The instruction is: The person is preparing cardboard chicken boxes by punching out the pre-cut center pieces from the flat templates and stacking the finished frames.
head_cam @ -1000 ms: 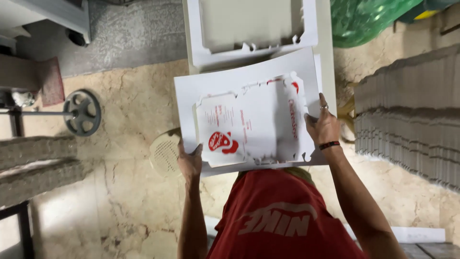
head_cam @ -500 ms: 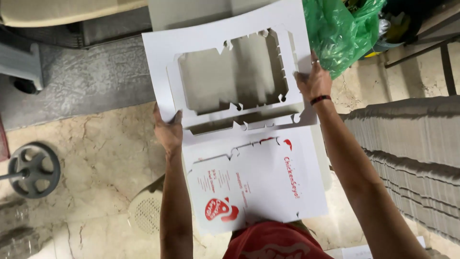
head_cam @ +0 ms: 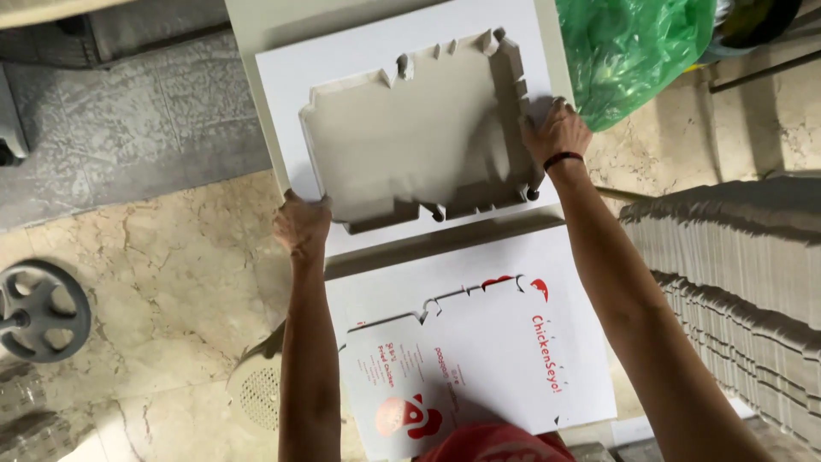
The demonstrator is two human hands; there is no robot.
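Hands gripping white die-cut frame: left hand clamped on near-left corner, right hand on right edge. Printed blank lying below, nearer. Likely stripping waste; next calls for lifting frame clear.

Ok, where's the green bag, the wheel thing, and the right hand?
green plastic bag [head_cam: 633, 56], head view, on its crinkled middle.
grey wheel [head_cam: 38, 310], head view, on its hub.
right hand [head_cam: 556, 133], head view, on the back of the hand.

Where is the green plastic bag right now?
In the head view, the green plastic bag sits at the top right, just beyond the right hand and beside the white cardboard frame that both hands hold.
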